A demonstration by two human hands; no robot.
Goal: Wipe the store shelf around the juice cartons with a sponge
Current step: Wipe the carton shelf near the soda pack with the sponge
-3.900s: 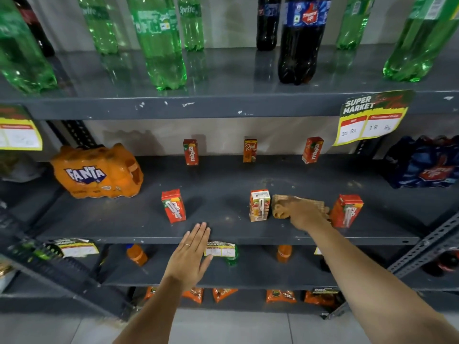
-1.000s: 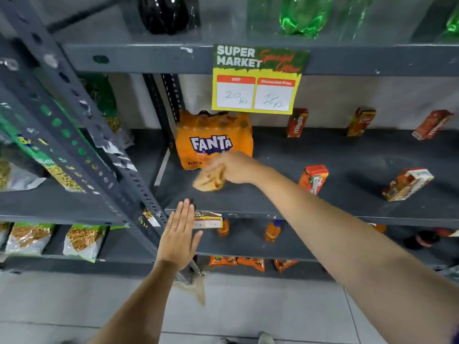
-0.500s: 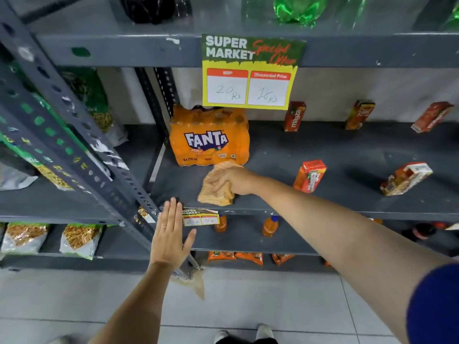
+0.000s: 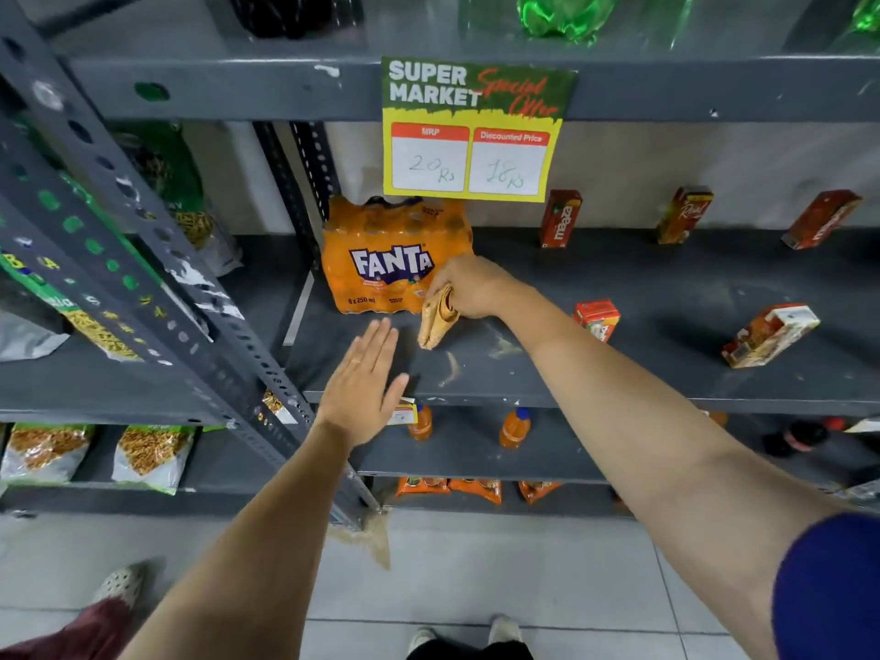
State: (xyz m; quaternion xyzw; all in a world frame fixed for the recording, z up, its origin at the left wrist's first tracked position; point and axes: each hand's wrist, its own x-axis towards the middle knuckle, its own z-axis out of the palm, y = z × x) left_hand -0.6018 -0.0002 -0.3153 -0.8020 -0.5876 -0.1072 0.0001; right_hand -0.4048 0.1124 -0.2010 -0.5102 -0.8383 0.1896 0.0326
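My right hand (image 4: 471, 285) grips a folded tan sponge (image 4: 435, 321) whose lower end touches the grey shelf (image 4: 547, 373), right beside an orange Fanta pack (image 4: 390, 257). My left hand (image 4: 364, 388) hovers flat and open at the shelf's front edge, below the sponge, holding nothing. Juice cartons stand on this shelf: a red one (image 4: 597, 319) just right of my forearm, a tipped one (image 4: 769, 335) farther right, and three along the back wall (image 4: 561, 225) (image 4: 683, 214) (image 4: 821, 219). Pale smears mark the shelf near the sponge.
A yellow price sign (image 4: 471, 135) hangs from the upper shelf, where green bottles (image 4: 562, 14) stand. A slanted grey rack post (image 4: 143, 259) crosses the left side. Small orange bottles (image 4: 514, 427) sit on the lower shelf. Snack bags (image 4: 152, 454) fill the left rack. Another person's shoe (image 4: 119, 583) shows bottom left.
My right hand has moved the sponge up from the shelf's front toward the Fanta pack's right side. My left hand has risen slightly to the shelf edge.
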